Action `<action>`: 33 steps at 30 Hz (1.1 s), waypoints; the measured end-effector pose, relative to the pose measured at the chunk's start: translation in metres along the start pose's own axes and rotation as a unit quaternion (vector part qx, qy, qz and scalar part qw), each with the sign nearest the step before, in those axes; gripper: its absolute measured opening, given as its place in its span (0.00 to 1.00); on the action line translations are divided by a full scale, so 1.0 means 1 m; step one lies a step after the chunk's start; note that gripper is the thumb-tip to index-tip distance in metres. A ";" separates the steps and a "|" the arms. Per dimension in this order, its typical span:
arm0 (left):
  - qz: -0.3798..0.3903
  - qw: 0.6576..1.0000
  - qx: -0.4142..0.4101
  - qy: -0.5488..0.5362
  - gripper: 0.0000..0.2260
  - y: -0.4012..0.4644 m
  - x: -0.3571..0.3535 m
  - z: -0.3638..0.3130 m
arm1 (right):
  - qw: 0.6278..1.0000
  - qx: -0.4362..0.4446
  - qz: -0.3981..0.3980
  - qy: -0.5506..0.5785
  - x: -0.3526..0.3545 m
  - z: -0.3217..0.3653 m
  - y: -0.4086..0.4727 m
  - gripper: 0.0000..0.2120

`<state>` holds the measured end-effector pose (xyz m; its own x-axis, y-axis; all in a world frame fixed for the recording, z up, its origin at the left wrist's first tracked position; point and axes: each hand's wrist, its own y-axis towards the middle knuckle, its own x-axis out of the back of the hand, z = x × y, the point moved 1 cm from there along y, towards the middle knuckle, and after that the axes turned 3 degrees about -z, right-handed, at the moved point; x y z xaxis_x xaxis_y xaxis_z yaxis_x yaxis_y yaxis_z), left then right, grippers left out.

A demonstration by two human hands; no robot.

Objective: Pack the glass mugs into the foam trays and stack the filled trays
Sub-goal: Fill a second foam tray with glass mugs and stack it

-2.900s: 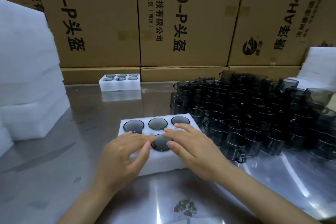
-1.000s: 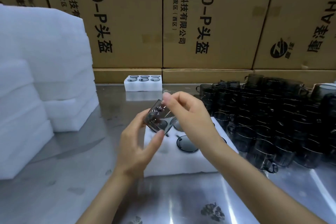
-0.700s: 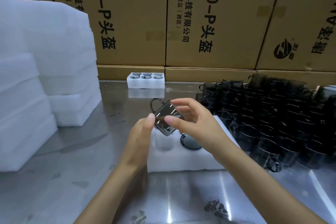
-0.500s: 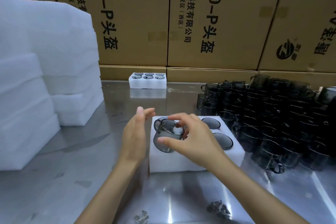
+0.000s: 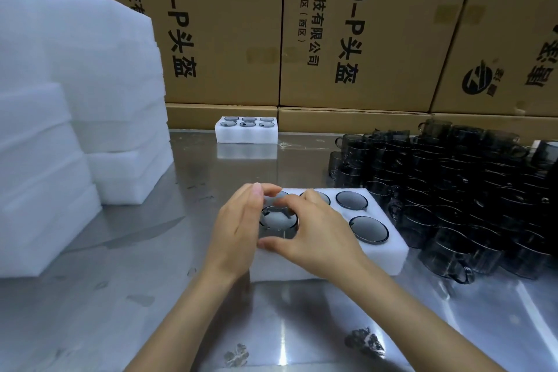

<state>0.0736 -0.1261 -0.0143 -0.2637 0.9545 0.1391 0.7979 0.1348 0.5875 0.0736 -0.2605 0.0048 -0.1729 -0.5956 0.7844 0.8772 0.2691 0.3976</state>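
The glass mug (image 5: pixel 278 221) sat partly down in the near-left pocket of the foam tray (image 5: pixel 389 260), its rim still proud of the white foam. The right hand (image 5: pixel 320 238) curled over it, thumb and fingers pinching the rim, while the left hand (image 5: pixel 238 226) stood beside it with fingers straight, fingertips touching the mug's far side. Other pockets in that tray already held smoky mugs, two of them plain on the right side. The tray lay on a steel table (image 5: pixel 120 296), scuffed and shiny, throwing back streaks of overhead light. Just to the right crowded a dark heap of loose mugs (image 5: pixel 453 190), stacked in layers, handles poking out. At the table's far edge rested a filled tray (image 5: pixel 246 133) with six mugs showing. On the left rose tall piles of white foam blocks (image 5: pixel 75 106). Behind everything stood a wall of brown cardboard cartons (image 5: pixel 347 24) printed with black characters.
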 end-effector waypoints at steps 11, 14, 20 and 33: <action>0.067 0.979 -0.109 0.159 0.20 -0.017 0.031 0.004 | 0.989 0.101 0.017 -0.109 0.007 -0.013 -0.036 0.36; 0.095 0.962 -0.102 0.233 0.22 -0.022 0.034 0.005 | 0.980 0.105 0.046 -0.165 0.004 -0.016 -0.042 0.34; 0.114 0.923 -0.181 0.321 0.17 -0.022 0.034 0.001 | 0.966 0.127 0.006 -0.226 0.002 -0.011 -0.045 0.30; 0.157 0.955 0.063 0.242 0.43 -0.037 0.035 0.014 | 0.985 0.006 -0.169 -0.042 0.020 -0.037 -0.052 0.21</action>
<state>0.0422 -0.0936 -0.0429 -0.1956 0.7221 0.6636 0.9296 -0.0791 0.3600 0.0411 -0.3140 -0.0178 -0.4898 -0.5888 0.6430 0.7583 0.0762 0.6474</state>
